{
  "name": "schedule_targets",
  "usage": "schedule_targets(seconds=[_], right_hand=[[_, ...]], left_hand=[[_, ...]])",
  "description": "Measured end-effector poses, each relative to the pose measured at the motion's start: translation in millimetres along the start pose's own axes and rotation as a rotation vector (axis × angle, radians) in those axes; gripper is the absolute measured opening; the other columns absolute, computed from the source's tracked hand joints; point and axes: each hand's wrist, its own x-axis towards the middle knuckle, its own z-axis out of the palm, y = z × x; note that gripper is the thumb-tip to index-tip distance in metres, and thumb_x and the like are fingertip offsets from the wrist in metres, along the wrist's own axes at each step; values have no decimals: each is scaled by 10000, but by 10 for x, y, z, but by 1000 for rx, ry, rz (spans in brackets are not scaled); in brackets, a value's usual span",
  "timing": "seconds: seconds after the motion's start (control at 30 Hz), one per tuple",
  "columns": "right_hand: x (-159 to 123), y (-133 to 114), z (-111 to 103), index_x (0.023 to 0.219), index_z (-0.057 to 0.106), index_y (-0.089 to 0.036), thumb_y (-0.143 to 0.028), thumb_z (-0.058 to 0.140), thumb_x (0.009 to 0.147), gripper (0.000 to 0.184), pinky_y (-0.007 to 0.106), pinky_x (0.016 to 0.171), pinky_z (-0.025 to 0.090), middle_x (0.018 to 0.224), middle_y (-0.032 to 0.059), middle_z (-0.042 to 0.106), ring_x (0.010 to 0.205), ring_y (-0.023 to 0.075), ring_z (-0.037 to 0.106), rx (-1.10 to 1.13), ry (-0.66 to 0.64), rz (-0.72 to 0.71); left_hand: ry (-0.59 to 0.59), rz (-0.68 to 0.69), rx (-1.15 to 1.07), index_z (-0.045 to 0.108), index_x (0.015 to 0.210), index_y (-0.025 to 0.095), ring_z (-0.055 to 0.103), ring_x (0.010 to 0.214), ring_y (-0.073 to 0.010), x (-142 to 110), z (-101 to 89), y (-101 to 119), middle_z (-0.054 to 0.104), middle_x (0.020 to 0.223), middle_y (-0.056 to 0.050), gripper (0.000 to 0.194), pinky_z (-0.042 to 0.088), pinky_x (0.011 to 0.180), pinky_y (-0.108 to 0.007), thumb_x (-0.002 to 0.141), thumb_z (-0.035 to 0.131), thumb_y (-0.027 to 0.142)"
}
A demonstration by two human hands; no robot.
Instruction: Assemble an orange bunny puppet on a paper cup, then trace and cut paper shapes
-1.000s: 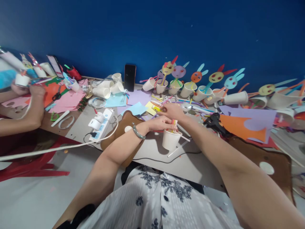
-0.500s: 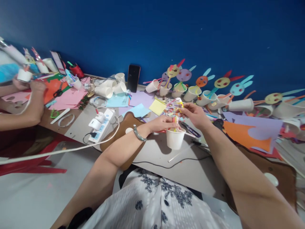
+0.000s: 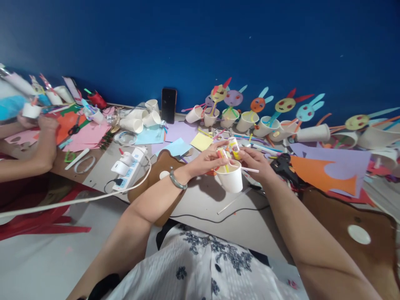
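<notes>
A white paper cup (image 3: 231,180) hangs just above the table, tilted a little. My left hand (image 3: 206,161) is closed at its rim, with a small yellow, white and orange piece also by the fingertips; how that piece sits in the cup is partly hidden. A pale straw-like strip (image 3: 251,170) sticks out to the cup's right. My right hand (image 3: 256,163) pinches a small yellow-and-white bottle (image 3: 233,148) above the cup, close to the left fingertips. Its tip cannot be made out.
Paper cups with rabbit-faced figures (image 3: 285,105) line the wall. A phone (image 3: 169,106) stands behind coloured paper. A power strip (image 3: 130,171) with a cable lies left, and a black tool (image 3: 283,166) right. At far left a co-worker's hands (image 3: 46,123) work by another cup.
My right hand has moved down and left with the bottle, bringing it beside my left fingertips. The cup has tilted slightly. The whole view has shifted a little.
</notes>
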Motion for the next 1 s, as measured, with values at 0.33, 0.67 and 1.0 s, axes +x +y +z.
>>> schedule_targets(seconds=[0.33, 0.67, 1.0], right_hand=[[-137, -141, 119, 1035, 809, -249, -684, 969, 663, 594, 412, 833, 625, 1067, 73, 821, 921, 273, 780, 493, -120, 152], [-205, -280, 246, 845, 724, -241, -650, 997, 660, 525, 317, 636, 592, 796, 27, 733, 676, 172, 675, 414, 158, -80], [-236, -275, 251, 882, 716, -228, -809, 844, 761, 606, 304, 589, 496, 775, 16, 693, 650, 167, 609, 430, -50, 67]], left_hand=[[3, -133, -178, 875, 993, 147, 732, 890, -207, -75, 67, -8, 817, 982, -132, 649, 569, 831, -327, 819, 814, 770], [71, 61, -168, 896, 935, 213, 732, 992, -205, -32, 60, 28, 787, 1243, -124, 477, 600, 916, -342, 885, 803, 678], [66, 14, -207, 884, 942, 188, 682, 859, -173, -43, 42, -54, 772, 953, -86, 471, 564, 803, -313, 865, 839, 650]])
